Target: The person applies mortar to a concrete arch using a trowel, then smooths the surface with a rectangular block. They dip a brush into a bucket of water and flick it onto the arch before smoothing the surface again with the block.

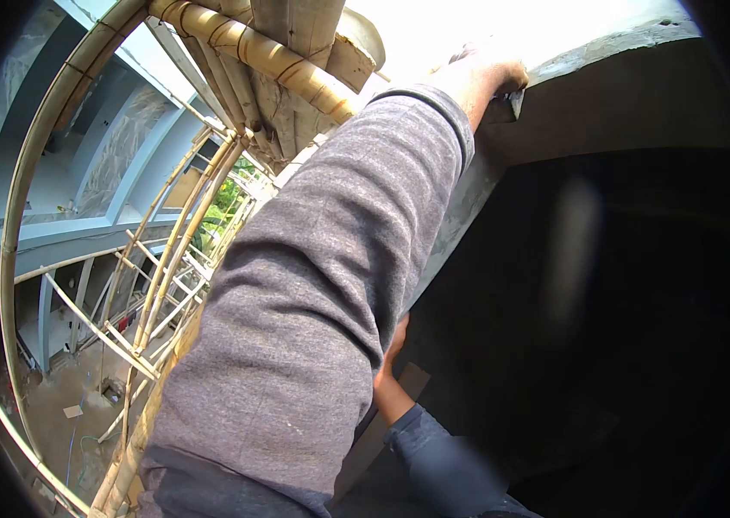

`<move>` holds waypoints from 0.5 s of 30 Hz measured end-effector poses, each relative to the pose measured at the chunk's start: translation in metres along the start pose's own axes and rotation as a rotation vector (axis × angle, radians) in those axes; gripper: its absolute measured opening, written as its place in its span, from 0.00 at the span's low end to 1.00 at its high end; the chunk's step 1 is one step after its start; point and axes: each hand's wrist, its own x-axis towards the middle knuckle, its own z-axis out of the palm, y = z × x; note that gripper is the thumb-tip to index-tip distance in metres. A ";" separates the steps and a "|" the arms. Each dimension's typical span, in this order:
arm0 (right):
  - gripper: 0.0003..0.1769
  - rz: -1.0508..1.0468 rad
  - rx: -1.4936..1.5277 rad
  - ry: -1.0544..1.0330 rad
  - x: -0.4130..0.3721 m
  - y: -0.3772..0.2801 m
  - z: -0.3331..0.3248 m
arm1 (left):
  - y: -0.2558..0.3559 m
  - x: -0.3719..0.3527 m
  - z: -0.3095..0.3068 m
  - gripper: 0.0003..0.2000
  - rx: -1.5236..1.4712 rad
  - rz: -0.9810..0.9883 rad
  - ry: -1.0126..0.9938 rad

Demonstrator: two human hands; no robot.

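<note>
My left arm, in a grey sleeve, stretches up across the middle of the view. My left hand (pixel 479 76) is closed at the underside of a rough plastered edge (pixel 607 53). A small flat tool with a pale edge (pixel 516 105) juts out below its fingers; the rest of the tool is hidden. Lower down, in a bluish sleeve, my right hand (pixel 395 344) is raised beside the wall's edge (pixel 456 229). My left sleeve covers most of it, so its fingers do not show. A pale brown flat piece (pixel 406 386) is close to its wrist.
Bamboo scaffolding poles (pixel 184 233) stand on the left, above a ground floor (pixel 80 423) far below. Overhead, a lashed bamboo pole (pixel 253 47) runs beside wooden planks (pixel 296 30). A dark opening (pixel 589 345) fills the right side. Across the gap is a blue-trimmed building (pixel 115 194).
</note>
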 end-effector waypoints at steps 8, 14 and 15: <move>0.40 0.032 0.054 -0.039 -0.001 -0.004 0.000 | 0.089 -0.043 -0.047 0.25 -0.570 -0.164 0.056; 0.45 -0.100 0.002 -0.001 0.000 0.009 0.002 | 0.054 -0.040 -0.036 0.18 -0.352 -0.054 0.032; 0.44 0.002 0.070 -0.042 0.001 0.026 0.001 | 0.040 -0.040 -0.030 0.16 -0.245 -0.070 0.033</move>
